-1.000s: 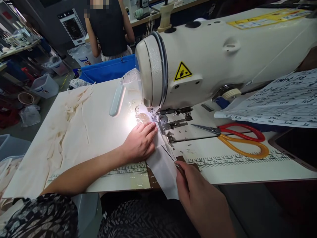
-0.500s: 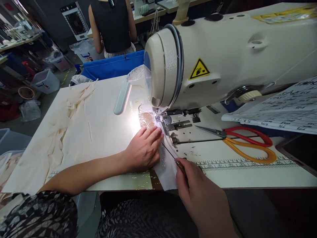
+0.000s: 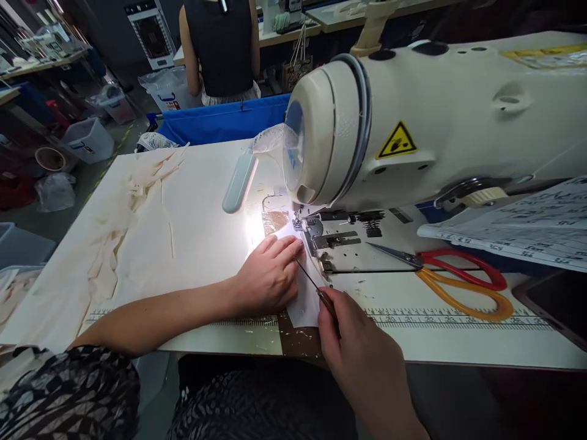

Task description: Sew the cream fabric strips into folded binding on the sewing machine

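Observation:
My left hand (image 3: pixel 270 272) lies flat over white fabric (image 3: pixel 306 299), its fingertips just in front of the presser foot (image 3: pixel 298 223) of a sewing machine (image 3: pixel 413 122). The fabric runs under the foot and back towards the table's front edge. In my right hand (image 3: pixel 360 348) is an awl (image 3: pixel 326 300), gripped by its brown wooden handle. Its thin metal point reaches the fabric beside my left fingertips. A lamp lights the spot around the needle brightly.
Scissors (image 3: pixel 440 276) with red and yellow handles lie right of the needle plate. A pale blue plastic handle (image 3: pixel 239 183) rests behind my left hand. Cream fabric strips (image 3: pixel 107 250) cover the table's left side. Printed sheets (image 3: pixel 509 223) hang at right. Beyond the blue cloth trough (image 3: pixel 224 121) stands a person (image 3: pixel 220 52).
The white fabric has moved forward under the presser foot, its near end now further from the table edge. The awl stays close to my left fingers. The camera view has shifted slightly.

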The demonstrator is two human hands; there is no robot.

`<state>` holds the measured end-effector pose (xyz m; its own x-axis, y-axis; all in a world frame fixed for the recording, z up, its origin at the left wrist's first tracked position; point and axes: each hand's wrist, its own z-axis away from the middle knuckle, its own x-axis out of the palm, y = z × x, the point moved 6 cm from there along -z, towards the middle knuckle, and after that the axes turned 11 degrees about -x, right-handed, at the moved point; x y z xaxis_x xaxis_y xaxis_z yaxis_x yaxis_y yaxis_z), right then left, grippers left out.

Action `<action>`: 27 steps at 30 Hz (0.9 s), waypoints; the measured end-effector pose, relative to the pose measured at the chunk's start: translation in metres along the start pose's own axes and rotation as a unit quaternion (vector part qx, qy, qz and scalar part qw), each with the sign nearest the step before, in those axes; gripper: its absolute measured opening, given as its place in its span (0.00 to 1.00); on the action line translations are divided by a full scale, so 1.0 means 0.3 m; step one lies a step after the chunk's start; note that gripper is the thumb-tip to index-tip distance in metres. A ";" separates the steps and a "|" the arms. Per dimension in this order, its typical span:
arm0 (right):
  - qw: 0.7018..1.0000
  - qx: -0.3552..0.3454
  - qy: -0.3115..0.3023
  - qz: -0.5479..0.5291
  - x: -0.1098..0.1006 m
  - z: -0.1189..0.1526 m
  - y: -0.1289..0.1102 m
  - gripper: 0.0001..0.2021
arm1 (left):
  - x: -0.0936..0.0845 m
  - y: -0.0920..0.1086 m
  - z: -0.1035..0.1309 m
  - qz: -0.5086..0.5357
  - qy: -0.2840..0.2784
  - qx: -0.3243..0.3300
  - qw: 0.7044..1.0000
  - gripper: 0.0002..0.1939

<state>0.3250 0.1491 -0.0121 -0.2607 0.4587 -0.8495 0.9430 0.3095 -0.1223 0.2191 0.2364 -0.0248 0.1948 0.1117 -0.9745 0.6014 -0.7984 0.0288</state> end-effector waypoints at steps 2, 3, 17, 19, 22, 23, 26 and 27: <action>1.000 -0.003 0.006 0.002 0.007 -0.010 0.000 0.13 | -0.002 -0.012 -0.008 0.001 0.005 -0.012 1.000 0.22; 1.000 -0.005 0.010 0.007 0.011 -0.014 -0.001 0.13 | -0.005 -0.019 -0.013 0.003 0.009 -0.022 1.000 0.22; 0.999 0.037 0.011 -0.019 0.053 -0.027 0.003 0.15 | -0.018 -0.084 -0.039 -0.008 0.015 -0.057 0.998 0.20; 0.999 0.039 0.011 -0.017 0.054 -0.023 0.001 0.15 | -0.019 -0.066 -0.031 0.009 0.012 -0.043 0.999 0.19; 0.999 0.041 0.005 -0.023 0.052 -0.019 0.000 0.15 | -0.014 -0.034 -0.020 0.033 0.012 -0.019 0.999 0.21; 0.999 0.046 -0.001 -0.026 0.049 -0.017 0.002 0.15 | -0.010 -0.027 -0.018 0.035 0.012 -0.016 0.999 0.21; 0.996 0.076 -0.022 -0.043 0.034 0.004 0.020 0.15 | -0.001 -0.021 -0.015 0.029 0.008 -0.019 0.999 0.21; 0.994 0.094 -0.023 -0.048 0.024 0.016 0.031 0.14 | 0.001 -0.021 -0.015 0.026 0.005 -0.019 0.999 0.21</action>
<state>0.3330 0.1514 -0.0219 -0.3458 0.3952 -0.8510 0.9373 0.1878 -0.2937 0.2189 0.2443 -0.0242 0.2344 0.0770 -0.9691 0.6199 -0.7797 0.0880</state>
